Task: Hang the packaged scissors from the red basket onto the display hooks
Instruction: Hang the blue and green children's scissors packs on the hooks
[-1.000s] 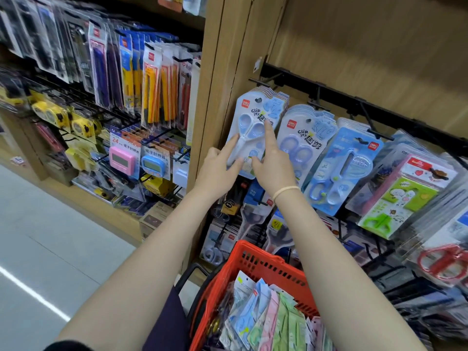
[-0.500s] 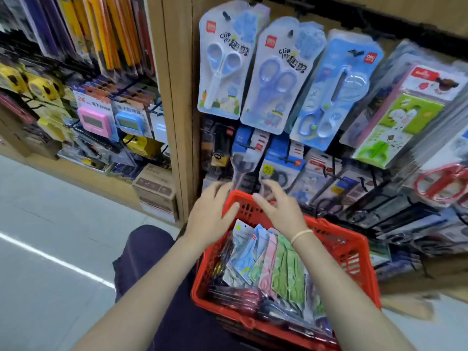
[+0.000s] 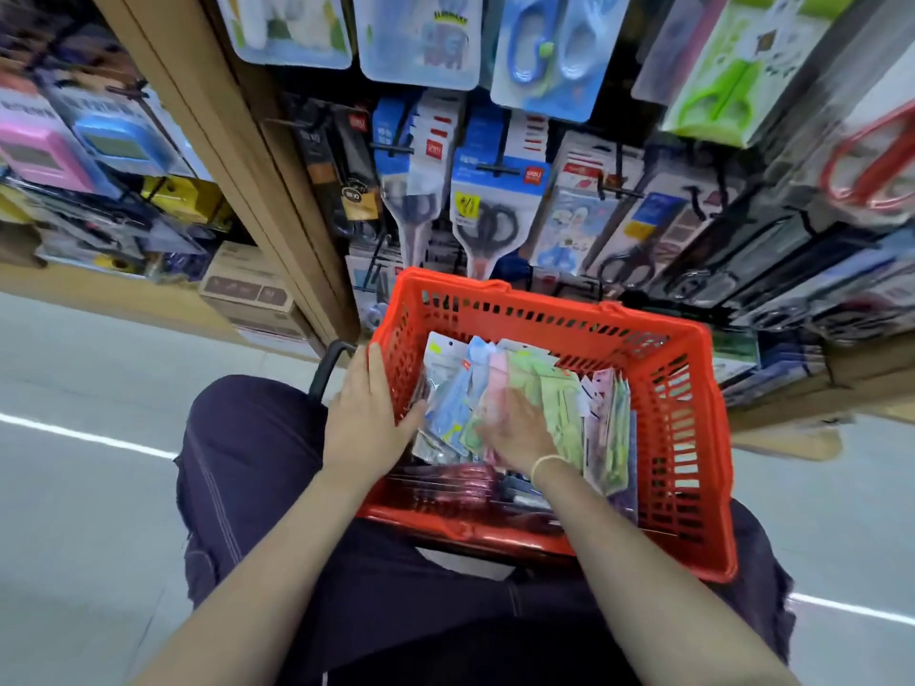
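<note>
I count one basket (image 3: 693,438), two hands — left (image 3: 366,428) flat on its 9 o'clock rim, right (image 3: 515,430) blurred among packs (image 3: 559,403), grip unclear; both dropped from shelf.

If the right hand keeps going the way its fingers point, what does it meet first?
The right hand points forward and down into the red basket. It would probably meet the pink scissors pack under its fingertips first, though motion blur hides whether they already touch.

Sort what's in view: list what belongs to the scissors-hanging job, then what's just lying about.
Belongs to the job:
red basket
packaged scissors in it
left hand
right hand
hanging scissor packs

Just lying about:
cardboard box
pink timer
blue timer
</note>
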The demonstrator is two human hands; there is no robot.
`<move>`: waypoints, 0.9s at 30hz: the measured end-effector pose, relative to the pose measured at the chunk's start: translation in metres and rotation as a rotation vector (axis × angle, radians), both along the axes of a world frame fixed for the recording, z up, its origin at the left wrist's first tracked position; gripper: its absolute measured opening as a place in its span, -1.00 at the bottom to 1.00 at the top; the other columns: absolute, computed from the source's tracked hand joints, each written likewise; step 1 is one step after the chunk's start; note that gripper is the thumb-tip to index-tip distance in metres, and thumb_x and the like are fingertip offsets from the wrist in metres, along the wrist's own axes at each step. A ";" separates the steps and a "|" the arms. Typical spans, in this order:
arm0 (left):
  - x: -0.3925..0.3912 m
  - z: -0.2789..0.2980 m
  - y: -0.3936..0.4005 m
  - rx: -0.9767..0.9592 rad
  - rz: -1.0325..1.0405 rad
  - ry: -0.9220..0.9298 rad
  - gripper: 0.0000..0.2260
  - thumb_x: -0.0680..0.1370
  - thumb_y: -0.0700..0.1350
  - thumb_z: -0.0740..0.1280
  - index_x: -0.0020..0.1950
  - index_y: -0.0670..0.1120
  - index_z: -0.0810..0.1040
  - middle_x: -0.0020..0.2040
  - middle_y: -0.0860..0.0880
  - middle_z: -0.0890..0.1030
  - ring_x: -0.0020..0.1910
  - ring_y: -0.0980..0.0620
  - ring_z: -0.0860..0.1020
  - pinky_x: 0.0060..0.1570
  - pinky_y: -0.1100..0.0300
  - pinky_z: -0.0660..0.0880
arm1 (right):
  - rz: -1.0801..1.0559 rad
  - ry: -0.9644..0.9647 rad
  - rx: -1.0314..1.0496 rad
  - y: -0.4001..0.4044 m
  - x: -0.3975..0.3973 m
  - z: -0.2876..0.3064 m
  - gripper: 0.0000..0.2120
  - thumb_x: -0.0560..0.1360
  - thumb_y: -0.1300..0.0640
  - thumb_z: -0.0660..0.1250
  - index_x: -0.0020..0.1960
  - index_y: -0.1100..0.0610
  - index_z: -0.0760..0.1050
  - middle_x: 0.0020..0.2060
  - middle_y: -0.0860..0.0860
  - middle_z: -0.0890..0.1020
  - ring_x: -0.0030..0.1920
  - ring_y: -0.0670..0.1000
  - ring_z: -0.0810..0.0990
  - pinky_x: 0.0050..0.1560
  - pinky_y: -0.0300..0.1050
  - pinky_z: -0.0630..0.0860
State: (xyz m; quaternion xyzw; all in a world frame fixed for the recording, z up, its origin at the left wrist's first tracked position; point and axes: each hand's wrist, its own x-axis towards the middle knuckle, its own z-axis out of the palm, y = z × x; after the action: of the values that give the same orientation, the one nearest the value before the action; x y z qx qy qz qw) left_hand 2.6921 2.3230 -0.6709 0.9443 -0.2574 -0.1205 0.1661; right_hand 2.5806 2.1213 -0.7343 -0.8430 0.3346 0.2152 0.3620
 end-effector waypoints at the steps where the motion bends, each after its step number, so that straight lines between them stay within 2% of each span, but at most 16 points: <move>1: 0.000 0.000 -0.003 0.038 0.003 0.011 -0.11 0.52 0.22 0.40 0.59 -0.36 0.17 0.51 -0.39 0.32 0.44 -0.36 0.41 0.19 -0.22 0.55 | 0.020 -0.043 0.015 -0.002 -0.002 0.000 -0.36 0.54 -0.21 0.30 0.50 0.05 0.25 0.55 0.03 0.27 0.57 0.14 0.20 0.55 0.18 0.16; 2: -0.001 0.000 -0.005 0.075 0.002 0.014 -0.09 0.51 0.25 0.37 0.58 -0.38 0.18 0.48 -0.41 0.35 0.38 -0.38 0.45 0.11 -0.21 0.57 | 0.015 -0.086 0.039 -0.005 -0.004 0.003 -0.39 0.58 -0.14 0.31 0.54 0.04 0.23 0.56 0.02 0.24 0.56 0.12 0.21 0.56 0.15 0.17; 4: -0.002 -0.001 -0.010 0.147 -0.009 -0.020 -0.07 0.48 0.29 0.32 0.54 -0.41 0.22 0.40 -0.45 0.42 0.27 -0.41 0.52 -0.04 -0.20 0.60 | -0.082 -0.131 0.074 -0.012 -0.009 0.006 -0.32 0.60 -0.03 0.34 0.62 0.03 0.11 0.57 -0.03 0.16 0.45 0.07 0.38 0.54 0.05 0.25; 6: -0.003 -0.001 -0.016 0.204 -0.013 -0.055 -0.04 0.47 0.33 0.30 0.53 -0.43 0.22 0.36 -0.46 0.43 0.21 -0.40 0.53 -0.07 -0.20 0.60 | -0.214 -0.129 0.100 -0.018 -0.013 0.004 -0.20 0.58 0.00 0.39 0.65 0.04 -0.02 0.43 -0.06 0.16 0.25 0.03 0.52 0.46 -0.08 0.33; 7: -0.004 -0.002 -0.018 0.225 -0.014 -0.072 -0.02 0.47 0.35 0.30 0.53 -0.43 0.21 0.36 -0.47 0.43 0.21 -0.40 0.53 -0.07 -0.19 0.60 | -0.245 -0.111 0.101 -0.019 -0.014 0.001 -0.18 0.57 -0.03 0.40 0.65 0.07 0.00 0.40 -0.04 0.16 0.25 0.04 0.52 0.44 -0.10 0.31; 10: -0.006 -0.005 -0.020 0.231 -0.009 -0.103 0.00 0.50 0.43 0.22 0.54 -0.41 0.19 0.38 -0.45 0.41 0.21 -0.37 0.53 -0.05 -0.14 0.61 | -0.249 -0.070 0.091 -0.020 -0.013 -0.008 -0.28 0.56 -0.13 0.38 0.60 0.07 0.20 0.53 0.08 0.11 0.48 0.15 0.33 0.54 -0.06 0.18; 13: -0.006 -0.006 -0.019 0.196 0.003 -0.095 0.04 0.47 0.48 0.12 0.56 -0.38 0.15 0.41 -0.43 0.39 0.23 -0.36 0.52 -0.04 -0.13 0.61 | -0.264 -0.098 0.175 -0.013 -0.007 -0.008 -0.35 0.54 -0.17 0.40 0.57 -0.13 0.28 0.62 0.02 0.01 0.59 0.10 0.08 0.58 0.04 0.09; 15: -0.005 -0.007 -0.018 0.168 0.012 -0.085 0.05 0.46 0.48 0.12 0.57 -0.38 0.15 0.42 -0.43 0.38 0.26 -0.37 0.50 0.00 -0.14 0.60 | -0.249 -0.137 0.191 -0.008 0.000 -0.008 -0.43 0.56 -0.18 0.37 0.53 -0.20 0.32 0.63 -0.01 0.01 0.61 0.05 0.03 0.59 0.03 0.05; 17: -0.005 -0.008 -0.017 0.138 0.022 -0.073 0.05 0.45 0.48 0.12 0.58 -0.37 0.14 0.44 -0.42 0.37 0.29 -0.37 0.49 0.04 -0.15 0.59 | -0.293 -0.160 0.196 -0.010 0.007 -0.011 -0.56 0.62 -0.16 0.28 0.49 -0.22 0.38 0.63 -0.01 0.05 0.61 0.01 0.05 0.56 -0.04 0.02; 19: -0.005 -0.007 -0.016 0.109 0.031 -0.056 0.05 0.44 0.48 0.13 0.58 -0.37 0.15 0.44 -0.42 0.37 0.31 -0.38 0.48 0.06 -0.16 0.59 | -0.382 -0.163 0.242 -0.012 0.012 -0.013 -0.53 0.61 -0.15 0.29 0.51 -0.16 0.36 0.61 0.02 0.10 0.58 0.05 0.15 0.54 -0.02 0.09; 21: -0.005 -0.006 -0.015 0.078 0.034 -0.045 0.04 0.44 0.46 0.15 0.57 -0.37 0.17 0.43 -0.42 0.39 0.31 -0.39 0.49 0.05 -0.16 0.60 | -0.493 -0.136 0.295 -0.013 0.015 -0.015 -0.23 0.43 -0.23 0.47 0.53 -0.05 0.26 0.52 0.08 0.26 0.45 0.15 0.38 0.44 0.12 0.36; 22: -0.005 -0.006 -0.015 0.065 0.034 -0.041 0.03 0.44 0.45 0.15 0.57 -0.37 0.18 0.43 -0.42 0.39 0.31 -0.39 0.49 0.05 -0.17 0.60 | -0.563 -0.122 0.312 -0.013 0.016 -0.018 -0.09 0.29 -0.27 0.55 0.49 0.02 0.24 0.43 0.10 0.38 0.33 0.16 0.49 0.27 0.11 0.50; 23: -0.006 -0.005 -0.015 0.051 0.035 -0.038 0.03 0.44 0.45 0.15 0.57 -0.37 0.18 0.43 -0.43 0.39 0.31 -0.40 0.49 0.05 -0.17 0.60 | -0.637 -0.113 0.352 -0.013 0.018 -0.018 -0.04 0.20 -0.26 0.61 0.42 0.09 0.27 0.30 0.09 0.49 0.20 0.14 0.57 0.11 0.08 0.56; 25: -0.006 -0.005 -0.014 0.020 0.044 -0.026 0.03 0.44 0.45 0.15 0.58 -0.36 0.17 0.45 -0.42 0.37 0.35 -0.40 0.47 0.08 -0.18 0.59 | -0.740 -0.084 0.481 -0.014 0.022 -0.021 -0.12 0.15 -0.19 0.70 0.28 0.21 0.43 0.12 0.11 0.65 0.05 0.12 0.66 0.02 0.08 0.64; 27: -0.006 -0.005 -0.012 -0.002 0.050 -0.021 0.03 0.44 0.45 0.16 0.59 -0.36 0.17 0.45 -0.43 0.37 0.37 -0.41 0.45 0.11 -0.19 0.58 | -0.735 -0.007 0.579 -0.014 0.025 -0.016 -0.19 0.10 -0.24 0.69 0.16 0.22 0.58 0.01 0.12 0.71 0.01 0.13 0.70 0.02 0.06 0.66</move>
State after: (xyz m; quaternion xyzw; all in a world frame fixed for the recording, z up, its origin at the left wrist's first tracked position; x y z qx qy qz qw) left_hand 2.6862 2.3106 -0.6757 0.9514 -0.2357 -0.1064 0.1671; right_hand 2.6058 2.1069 -0.7500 -0.5334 0.5360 0.1545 0.6358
